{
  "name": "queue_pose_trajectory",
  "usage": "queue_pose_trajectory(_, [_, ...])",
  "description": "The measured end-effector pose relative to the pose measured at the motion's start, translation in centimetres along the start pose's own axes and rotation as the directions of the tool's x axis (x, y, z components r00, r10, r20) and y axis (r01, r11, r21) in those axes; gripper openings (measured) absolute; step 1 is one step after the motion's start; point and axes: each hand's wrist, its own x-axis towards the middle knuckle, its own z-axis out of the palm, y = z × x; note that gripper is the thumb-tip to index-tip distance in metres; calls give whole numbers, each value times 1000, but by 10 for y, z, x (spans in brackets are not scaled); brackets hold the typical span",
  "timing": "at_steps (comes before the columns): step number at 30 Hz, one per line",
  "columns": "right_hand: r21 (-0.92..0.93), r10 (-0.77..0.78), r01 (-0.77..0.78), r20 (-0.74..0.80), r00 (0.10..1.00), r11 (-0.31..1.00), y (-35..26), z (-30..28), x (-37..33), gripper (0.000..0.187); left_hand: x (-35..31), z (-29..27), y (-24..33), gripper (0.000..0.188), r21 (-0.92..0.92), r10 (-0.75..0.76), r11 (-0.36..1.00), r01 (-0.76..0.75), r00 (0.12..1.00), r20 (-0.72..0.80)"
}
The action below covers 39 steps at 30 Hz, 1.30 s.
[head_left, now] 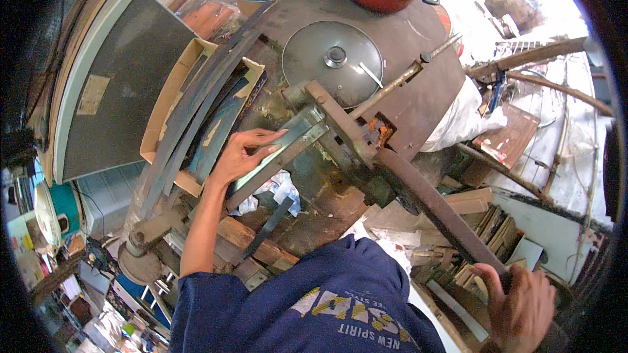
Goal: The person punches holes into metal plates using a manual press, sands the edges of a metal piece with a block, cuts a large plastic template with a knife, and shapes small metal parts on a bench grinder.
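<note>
Left hand (241, 157) partly covers pale strip (255, 170); right hand (522, 307), lever (445, 214)

The left hand (243, 155) touches a pale, flat strip (263, 163). The right hand (520, 307) grips a long, brown metal lever (445, 212). A round glass lid (313, 52) lies beyond.

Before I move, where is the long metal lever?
In the head view, the lever slants across the right half, from the metal frame near the centre down to the right hand, which grips its lower end.
</note>
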Motion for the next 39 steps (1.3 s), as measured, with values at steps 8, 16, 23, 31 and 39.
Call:
queue_pose_trajectory(8, [-282,-42,15,-92,995,959,-20,-22,8,57,34,30,2,30,184,138,976,-118,985,-99])
queue_pose_trajectory(16, [232,-53,12,168,984,973,13,53,15,53,27,34,7,31,258,111,962,-87,990,-81])
queue_pose_trajectory(23, [812,-78,470,-474,877,345,-64,402,102,29,30,41,12,18,335,116,939,-73,987,-111])
queue_pose_trajectory(31, [846,-166,471,-442,882,251,-58,359,115,40,9,6,17,17,422,81,903,75,937,-340])
queue_pose_trajectory(39, [821,-173,316,-265,948,475,-27,311,70,49,-28,60,32,9,729,438,684,34,779,-448])
